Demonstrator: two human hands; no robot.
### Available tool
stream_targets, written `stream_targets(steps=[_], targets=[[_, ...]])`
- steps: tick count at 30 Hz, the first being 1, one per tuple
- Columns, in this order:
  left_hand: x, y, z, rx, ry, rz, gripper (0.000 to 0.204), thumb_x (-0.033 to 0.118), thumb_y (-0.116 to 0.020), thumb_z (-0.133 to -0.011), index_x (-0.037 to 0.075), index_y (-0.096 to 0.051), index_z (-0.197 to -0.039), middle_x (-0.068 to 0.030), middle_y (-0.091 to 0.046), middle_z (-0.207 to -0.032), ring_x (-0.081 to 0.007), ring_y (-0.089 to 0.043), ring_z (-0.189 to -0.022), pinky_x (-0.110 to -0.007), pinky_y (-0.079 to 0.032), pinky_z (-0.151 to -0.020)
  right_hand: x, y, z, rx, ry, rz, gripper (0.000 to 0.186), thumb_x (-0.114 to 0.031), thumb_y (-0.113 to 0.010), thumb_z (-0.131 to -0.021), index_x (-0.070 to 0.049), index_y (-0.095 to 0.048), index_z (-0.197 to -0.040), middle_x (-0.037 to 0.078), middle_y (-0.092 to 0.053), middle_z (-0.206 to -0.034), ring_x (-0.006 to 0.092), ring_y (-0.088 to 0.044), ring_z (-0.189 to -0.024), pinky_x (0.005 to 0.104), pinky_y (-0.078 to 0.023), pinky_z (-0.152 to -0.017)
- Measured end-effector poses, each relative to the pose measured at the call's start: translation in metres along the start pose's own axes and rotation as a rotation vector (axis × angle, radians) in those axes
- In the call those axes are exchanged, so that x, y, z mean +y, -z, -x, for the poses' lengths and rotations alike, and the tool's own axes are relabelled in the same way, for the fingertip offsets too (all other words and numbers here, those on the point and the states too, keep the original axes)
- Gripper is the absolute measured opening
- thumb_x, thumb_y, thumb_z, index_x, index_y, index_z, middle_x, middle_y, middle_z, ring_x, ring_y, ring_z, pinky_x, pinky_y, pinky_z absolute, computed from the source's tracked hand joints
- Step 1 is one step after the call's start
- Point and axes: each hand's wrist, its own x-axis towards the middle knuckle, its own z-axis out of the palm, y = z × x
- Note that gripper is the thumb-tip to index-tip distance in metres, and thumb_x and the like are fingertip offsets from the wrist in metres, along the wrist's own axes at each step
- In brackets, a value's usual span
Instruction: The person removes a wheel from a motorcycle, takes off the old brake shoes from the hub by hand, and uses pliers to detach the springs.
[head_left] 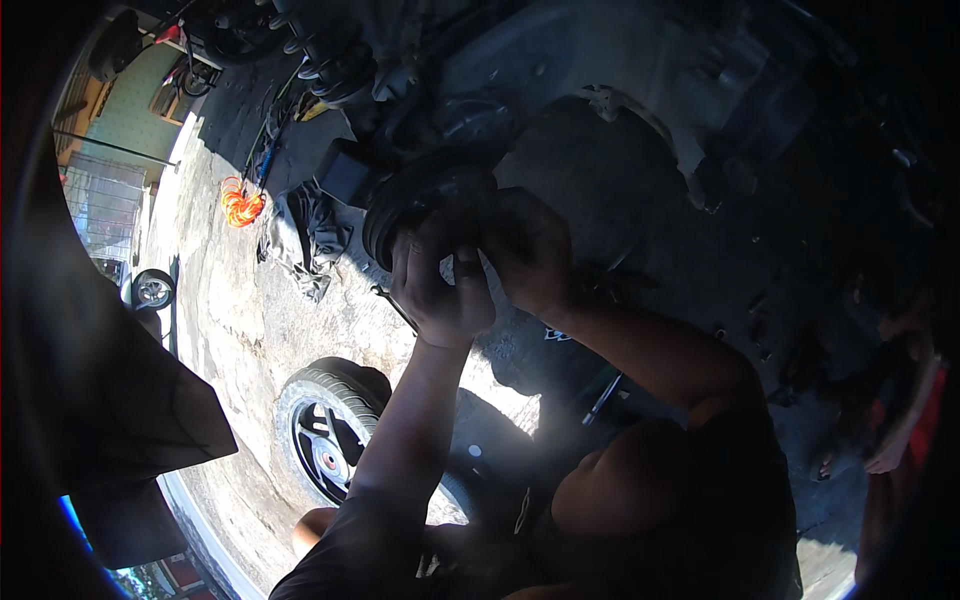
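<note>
Both my hands are raised to a dark, ringed round part (pixel 425 195) on the underside of a vehicle, deep in shadow. My left hand (pixel 440 290) has its fingers curled against the part's lower edge, thumb bent inward. Beside it, my right hand (pixel 530 250) reaches in from the right with bent fingers; its fingertips are lost in the dark, so what they grip cannot be made out. A boxy dark piece (pixel 347 172) juts out left of the round part. Above hangs a coil-spring shock absorber (pixel 325 60).
A spoked wheel with a tyre (pixel 325 450) rests on the concrete left of my forearm. Farther left are a smaller wheel (pixel 153 290), an orange coiled hose (pixel 241 203) and dark crumpled cloth (pixel 318 225). A long tool (pixel 602 398) lies lower right; another person's arm (pixel 900 435) shows far right.
</note>
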Motion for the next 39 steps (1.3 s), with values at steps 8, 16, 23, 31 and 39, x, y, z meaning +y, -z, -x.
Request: stream_targets(steps=[8, 16, 23, 31, 39], targets=[[0.006, 0.012, -0.009, 0.039, 0.139, 0.28, 0.021, 0.008, -0.059, -0.088, 0.001, -0.067, -0.106, -0.0143, -0.068, -0.09, -0.0312, -0.068, -0.083, -0.038, -0.053, -0.078, -0.027, -0.012, 0.004, 0.115, -0.385, -0.182, 0.007, 0.003, -0.061, -0.088, 0.0, -0.065, -0.093, 0.004, -0.066, -0.085, 0.008, -0.06, -0.074, 0.0245, -0.048, -0.063], [0.029, 0.015, -0.027, -0.144, 0.098, -0.166, 0.023, 0.014, -0.073, -0.08, 0.007, -0.068, -0.101, -0.016, -0.069, -0.091, -0.0407, -0.069, -0.077, -0.047, -0.056, -0.067, -0.043, 0.024, -0.006, 0.19, -0.163, -0.136, 0.014, 0.004, -0.064, -0.088, -0.003, -0.061, -0.099, 0.0, -0.063, -0.086, 0.0043, -0.056, -0.074, 0.022, -0.045, -0.065], [0.028, 0.011, -0.037, -0.074, 0.1, -0.202, 0.026, 0.016, -0.075, -0.077, 0.009, -0.069, -0.102, -0.0193, -0.071, -0.093, -0.0416, -0.069, -0.082, -0.049, -0.056, -0.073, -0.036, 0.045, 0.001, 0.113, -0.234, -0.058, 0.021, 0.001, -0.065, -0.088, 0.0, -0.062, -0.108, 0.008, -0.068, -0.1, 0.013, -0.065, -0.091, 0.0289, -0.053, -0.081], [0.02, 0.014, -0.044, -0.028, -0.13, -0.165, 0.023, 0.006, -0.076, -0.075, 0.007, -0.073, -0.098, -0.0132, -0.073, -0.094, -0.0324, -0.069, -0.092, -0.04, -0.055, -0.076, -0.056, 0.039, -0.036, -0.132, 0.159, 0.44, 0.032, -0.001, -0.068, -0.078, -0.004, -0.063, -0.11, 0.013, -0.068, -0.103, 0.0285, -0.068, -0.093, 0.0366, -0.054, -0.086], [0.039, 0.009, -0.038, 0.006, 0.061, 0.04, 0.013, 0.009, -0.074, -0.079, 0.005, -0.067, -0.089, -0.0129, -0.068, -0.081, -0.0334, -0.068, -0.074, -0.041, -0.054, -0.064, -0.035, 0.038, -0.061, -0.327, 0.31, 0.496, 0.036, -0.013, -0.068, -0.081, -0.005, -0.062, -0.115, 0.017, -0.064, -0.115, 0.0363, -0.064, -0.104, 0.043, -0.053, -0.088]])
